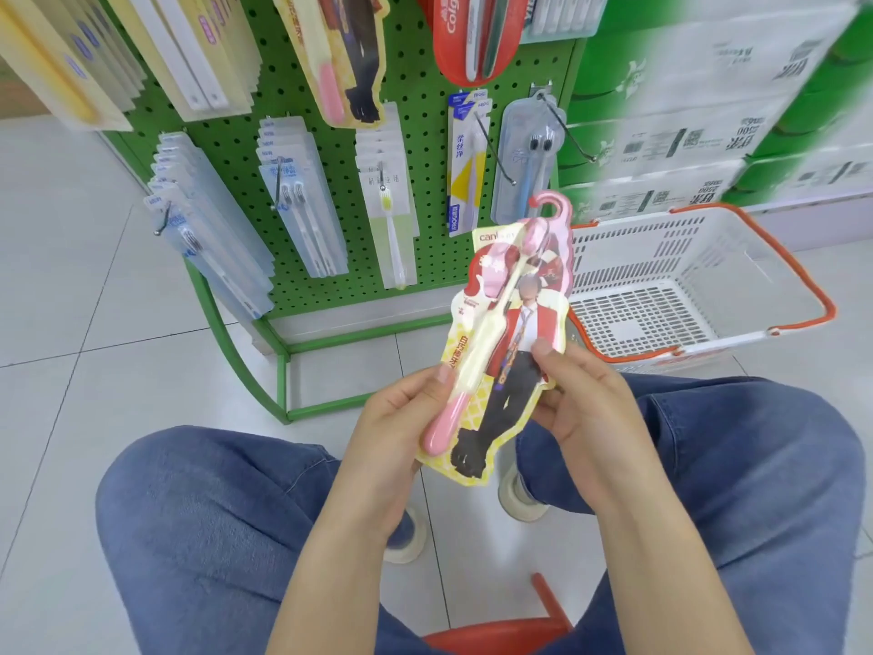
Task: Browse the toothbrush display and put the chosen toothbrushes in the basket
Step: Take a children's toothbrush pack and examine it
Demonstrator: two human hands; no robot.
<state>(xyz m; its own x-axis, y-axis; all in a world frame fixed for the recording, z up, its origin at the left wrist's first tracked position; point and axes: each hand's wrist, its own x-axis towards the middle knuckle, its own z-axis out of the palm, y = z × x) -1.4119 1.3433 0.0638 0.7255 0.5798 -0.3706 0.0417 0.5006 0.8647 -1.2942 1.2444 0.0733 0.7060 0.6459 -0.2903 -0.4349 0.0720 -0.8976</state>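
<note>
I hold a pink toothbrush pack [508,333] with a cartoon figure and a pink hook in front of me, above my knees. My left hand [401,418] grips its lower left edge, thumb on the pink handle. My right hand [581,399] pinches its right edge, thumb on the printed figure. The white basket [699,257] with orange handles stands on the floor to the right, behind the pack; I see nothing inside it. The green pegboard display [415,87] ahead carries several hanging toothbrush packs.
Stacked green and white cartons [737,111] fill the right background behind the basket. The display's green frame [283,371] rests on the tiled floor just past my knees. A red stool edge [496,640] shows between my legs.
</note>
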